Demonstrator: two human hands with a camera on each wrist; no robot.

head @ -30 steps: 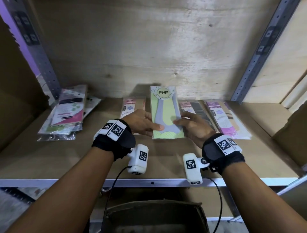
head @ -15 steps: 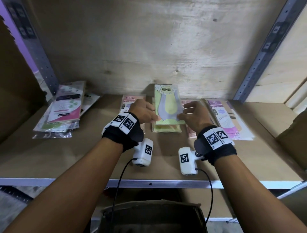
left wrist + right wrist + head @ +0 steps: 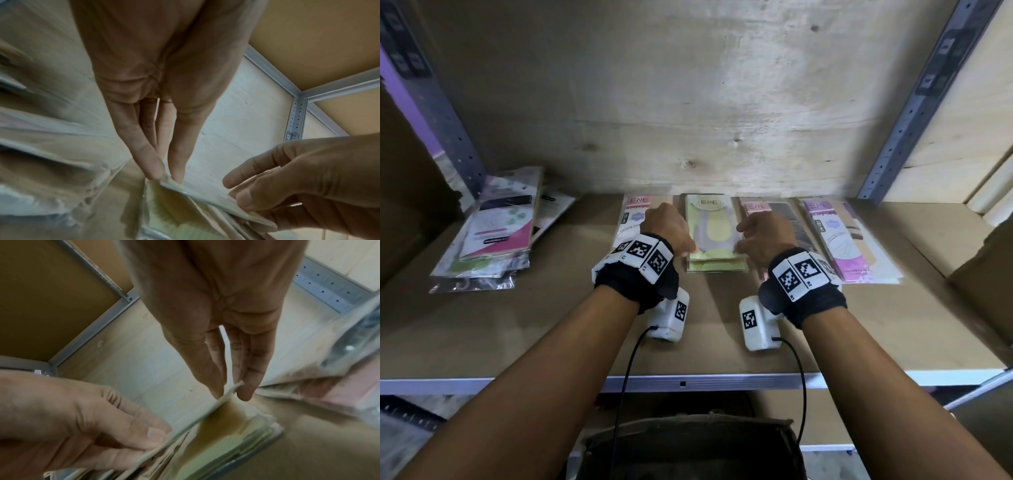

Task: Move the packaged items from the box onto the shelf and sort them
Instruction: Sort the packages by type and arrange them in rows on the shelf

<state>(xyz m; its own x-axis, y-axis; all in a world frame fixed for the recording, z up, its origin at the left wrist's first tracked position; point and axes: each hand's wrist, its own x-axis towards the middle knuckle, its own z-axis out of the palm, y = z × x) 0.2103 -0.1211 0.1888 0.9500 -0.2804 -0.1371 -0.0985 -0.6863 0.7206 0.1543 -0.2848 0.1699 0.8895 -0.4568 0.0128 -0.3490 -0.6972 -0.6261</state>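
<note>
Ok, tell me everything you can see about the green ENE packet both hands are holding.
The flat, glossy green ENE packet shows a yellow and grey insert under an oval logo. It lies lengthwise atop a small stack of similar green packets, near end lifted. The left hand and right hand pinch its near corners.

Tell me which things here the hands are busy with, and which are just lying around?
Part of the job:
- green packet, pinched at its near corners by the left hand and right hand
- green stack under it
- shelf
- box below

Just lying there now:
- messy pile at left
- pink packets
- purple packets
</note>
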